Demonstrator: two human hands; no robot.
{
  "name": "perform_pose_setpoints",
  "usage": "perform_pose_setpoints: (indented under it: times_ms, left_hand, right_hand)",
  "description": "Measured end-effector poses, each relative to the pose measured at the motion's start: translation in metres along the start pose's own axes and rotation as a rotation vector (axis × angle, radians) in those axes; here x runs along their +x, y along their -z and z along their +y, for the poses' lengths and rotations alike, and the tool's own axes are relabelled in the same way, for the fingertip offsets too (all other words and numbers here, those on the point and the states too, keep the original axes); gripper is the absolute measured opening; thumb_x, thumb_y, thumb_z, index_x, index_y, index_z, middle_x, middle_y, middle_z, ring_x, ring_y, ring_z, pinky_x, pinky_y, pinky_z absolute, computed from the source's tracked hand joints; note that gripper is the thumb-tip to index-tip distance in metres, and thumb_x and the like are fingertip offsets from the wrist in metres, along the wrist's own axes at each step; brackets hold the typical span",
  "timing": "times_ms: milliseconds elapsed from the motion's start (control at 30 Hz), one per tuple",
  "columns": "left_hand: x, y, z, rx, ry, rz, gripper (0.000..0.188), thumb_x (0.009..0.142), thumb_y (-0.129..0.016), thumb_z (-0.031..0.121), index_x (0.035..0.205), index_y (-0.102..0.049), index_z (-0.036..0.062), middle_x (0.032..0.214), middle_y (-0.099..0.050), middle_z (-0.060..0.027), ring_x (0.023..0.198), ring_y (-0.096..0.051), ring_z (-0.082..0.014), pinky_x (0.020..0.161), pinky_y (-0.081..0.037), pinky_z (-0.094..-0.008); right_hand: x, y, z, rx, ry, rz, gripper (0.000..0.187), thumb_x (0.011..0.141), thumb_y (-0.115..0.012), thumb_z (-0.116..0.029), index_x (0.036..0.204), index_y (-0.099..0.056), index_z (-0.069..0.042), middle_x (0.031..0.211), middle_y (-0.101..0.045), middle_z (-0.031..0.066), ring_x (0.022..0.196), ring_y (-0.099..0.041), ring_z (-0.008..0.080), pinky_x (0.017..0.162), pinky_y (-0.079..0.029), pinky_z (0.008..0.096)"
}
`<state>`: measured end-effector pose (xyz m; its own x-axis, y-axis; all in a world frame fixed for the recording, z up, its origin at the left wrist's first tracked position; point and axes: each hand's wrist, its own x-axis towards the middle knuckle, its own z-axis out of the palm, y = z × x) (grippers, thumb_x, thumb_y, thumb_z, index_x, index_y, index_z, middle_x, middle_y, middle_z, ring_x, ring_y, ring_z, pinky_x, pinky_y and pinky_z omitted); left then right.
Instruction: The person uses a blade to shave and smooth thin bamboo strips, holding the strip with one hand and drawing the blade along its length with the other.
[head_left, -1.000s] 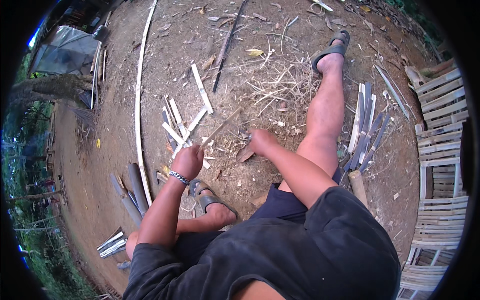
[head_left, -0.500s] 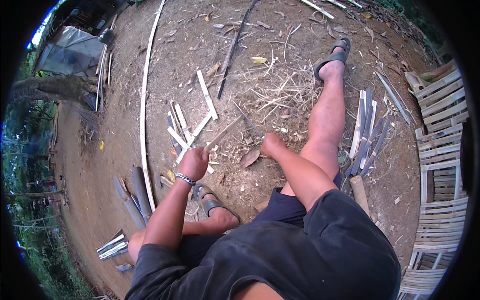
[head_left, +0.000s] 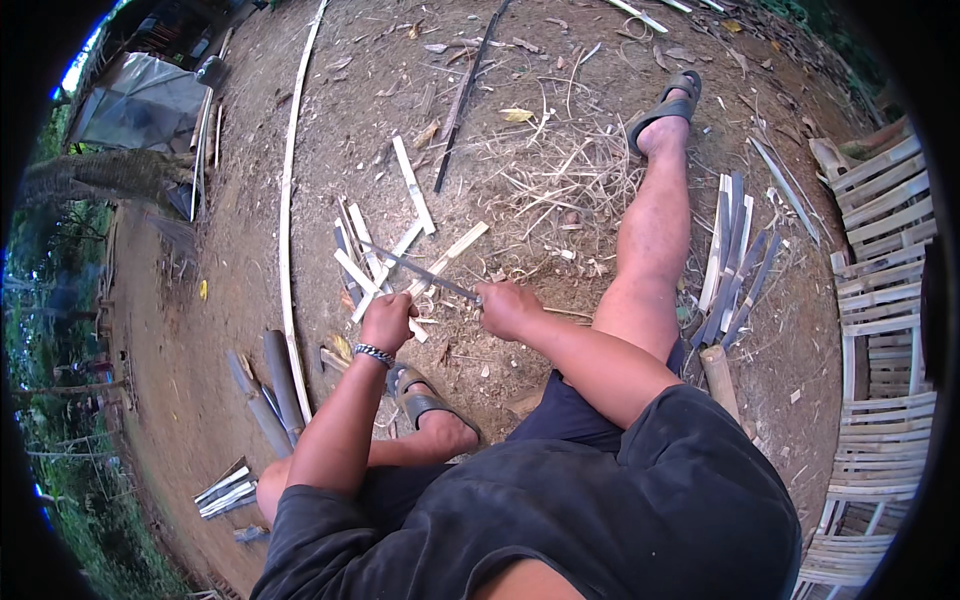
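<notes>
1. Dirt ground (head_left: 250, 290): bare earth, littered with shavings and dry fibre; seated work spot, right leg stretched far, left leg folded near. Best kept as a steady seat with the cutting line well clear of both legs.
2. Slatted bamboo panels (head_left: 880, 300): stacked at far right, well apart from the work.
3. Long bamboo strip (head_left: 288, 230): thin, pale, curving from far to near at left; not touched.
4. Split slats (head_left: 735, 260): grey-pale bundle just right of the stretched leg; ready stock within reach.
5. Bamboo tube sections (head_left: 275, 385): dark rounds lying left of the folded leg.
6. Cut pale pieces (head_left: 365, 265): short sticks scattered just beyond the hands.
7. Long blade (head_left: 415, 268): slim, dark, pointing far-left from the right hand, above the cut pieces. Judged best driven away from the body, along the grain, in short controlled strokes.
8. Right hand (head_left: 508, 308): closed around the blade's handle end.
9. Left hand (head_left: 388, 322): closed on a small pale bamboo piece (head_left: 420, 325), at centre, just beside the blade's near end. Fingers best kept behind the edge, piece held firm and low.
</notes>
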<state>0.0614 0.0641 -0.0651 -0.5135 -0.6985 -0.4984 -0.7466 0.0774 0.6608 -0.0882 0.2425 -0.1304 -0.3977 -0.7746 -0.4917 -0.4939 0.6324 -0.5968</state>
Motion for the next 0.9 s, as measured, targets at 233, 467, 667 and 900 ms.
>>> perform_pose_setpoints:
  times_ms: [233,467,667,900]
  left_hand:
    - [0.001,0.000,-0.001,0.027,0.004,0.026,0.039,0.096,-0.055,0.030,0.070,-0.062,0.0022,0.056,-0.052,-0.0035,0.045,-0.051,-0.0145,0.045,-0.046,-0.0305]
    - [0.007,0.002,-0.001,-0.044,0.026,0.007,0.038,0.095,-0.055,0.028,0.069,-0.061,0.0025,0.057,-0.053,-0.0036,0.046,-0.052,-0.0145,0.045,-0.045,-0.0299]
    - [0.005,-0.001,0.005,0.083,-0.023,0.047,0.038,0.095,-0.055,0.029,0.068,-0.061,0.0024,0.057,-0.053,-0.0039,0.045,-0.051,-0.0145,0.045,-0.044,-0.0301]
    - [0.001,0.013,0.010,-0.400,0.287,0.033,0.027,0.094,-0.053,0.023,0.071,-0.053,0.0090,0.053,-0.041,0.0024,0.039,-0.039,-0.0120,0.046,-0.044,-0.0320]
  right_hand:
    - [0.024,0.015,0.027,-0.004,-0.140,0.092,0.029,0.089,-0.055,-0.009,0.116,-0.063,-0.014,0.107,-0.069,0.0137,0.101,-0.068,0.0305,0.089,-0.054,0.0445]
    - [0.022,0.012,0.031,-0.036,-0.124,-0.037,0.031,0.090,-0.057,-0.010,0.120,-0.062,-0.008,0.113,-0.068,0.0156,0.107,-0.067,0.0332,0.091,-0.054,0.0446]
    - [0.040,0.013,0.062,-0.032,-0.247,0.102,0.036,0.087,-0.059,-0.013,0.122,-0.063,-0.009,0.117,-0.067,0.0192,0.110,-0.065,0.0368,0.093,-0.053,0.0459]
    - [0.038,0.017,0.070,0.052,-0.415,0.013,0.036,0.087,-0.058,-0.013,0.122,-0.063,-0.006,0.120,-0.066,0.0212,0.112,-0.064,0.0373,0.095,-0.051,0.0448]
